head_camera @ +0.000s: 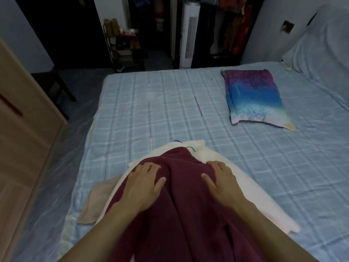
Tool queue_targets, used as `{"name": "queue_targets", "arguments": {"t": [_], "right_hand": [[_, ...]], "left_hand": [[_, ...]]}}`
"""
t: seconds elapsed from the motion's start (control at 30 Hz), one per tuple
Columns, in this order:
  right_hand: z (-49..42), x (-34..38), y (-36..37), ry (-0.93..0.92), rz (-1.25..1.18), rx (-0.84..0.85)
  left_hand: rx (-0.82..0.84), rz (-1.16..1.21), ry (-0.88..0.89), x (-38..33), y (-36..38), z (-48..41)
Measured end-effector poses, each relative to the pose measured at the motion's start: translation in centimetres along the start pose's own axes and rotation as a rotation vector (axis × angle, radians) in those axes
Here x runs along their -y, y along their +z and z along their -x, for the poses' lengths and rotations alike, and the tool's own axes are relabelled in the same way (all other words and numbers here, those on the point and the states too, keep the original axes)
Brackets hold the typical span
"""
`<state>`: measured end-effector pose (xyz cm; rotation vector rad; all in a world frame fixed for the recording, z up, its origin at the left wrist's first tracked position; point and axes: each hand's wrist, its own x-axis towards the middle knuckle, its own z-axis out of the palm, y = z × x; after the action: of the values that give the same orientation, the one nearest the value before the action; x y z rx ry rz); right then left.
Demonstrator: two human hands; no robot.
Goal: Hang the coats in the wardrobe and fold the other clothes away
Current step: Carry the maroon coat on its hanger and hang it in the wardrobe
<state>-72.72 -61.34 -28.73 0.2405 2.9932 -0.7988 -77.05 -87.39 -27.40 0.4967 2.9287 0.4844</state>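
A maroon garment [181, 210] lies spread over a white garment [251, 188] at the near edge of the bed [170, 110]. My left hand [143, 184] rests flat on the maroon cloth's left side, fingers apart. My right hand [222, 184] lies flat on its right side, fingers spread too. Neither hand grips the cloth. A beige folded cloth [96, 201] sticks out from under the white garment on the left. A small green thread or loop [190, 148] shows near the maroon garment's far end.
A purple and blue pillow [255, 99] lies on the far right of the checked blue sheet. A wooden wardrobe door [20, 133] stands at left. Beyond the bed are a white tower fan [188, 33], a shoe rack [126, 46] and hanging clothes [238, 25].
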Motion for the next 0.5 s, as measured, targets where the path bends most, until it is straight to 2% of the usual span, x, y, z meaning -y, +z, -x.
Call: {"name": "queue_targets", "arguments": {"t": [0.5], "right_hand": [[-12.7,-5.5,10.4,-0.027,0.097,0.166]], "left_hand": [[0.143,-0.004,0.021,4.2,10.0,-15.0]]}}
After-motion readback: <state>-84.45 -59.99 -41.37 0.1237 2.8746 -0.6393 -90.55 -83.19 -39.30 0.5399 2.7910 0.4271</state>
